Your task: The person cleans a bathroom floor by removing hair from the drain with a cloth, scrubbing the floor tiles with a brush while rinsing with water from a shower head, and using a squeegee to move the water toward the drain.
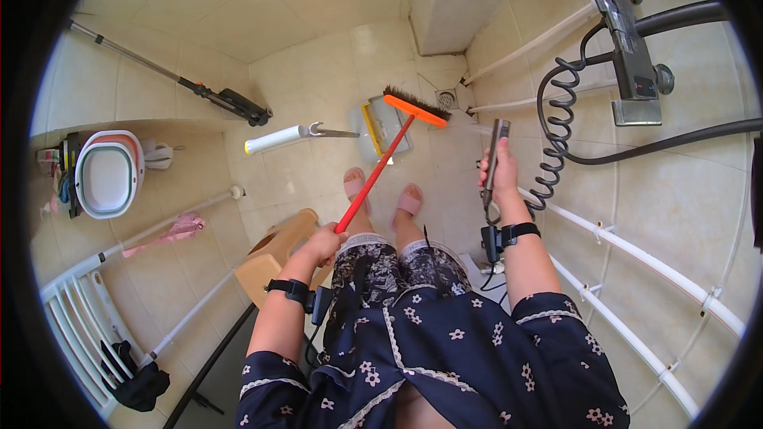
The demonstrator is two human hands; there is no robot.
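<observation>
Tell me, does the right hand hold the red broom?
No, the left hand grips the broom handle, while the right hand holds a shower head.

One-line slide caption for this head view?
Left hand grips red-handled orange broom; right hand holds grey spray wand over tiled floor.

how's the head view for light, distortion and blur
Head view: bright, even daylight with soft shadows; a strong fisheye bend curves the white wall pipes and tile lines toward a black rim; the left hand on the red broom and the right hand on the shower head look sharp.
</observation>
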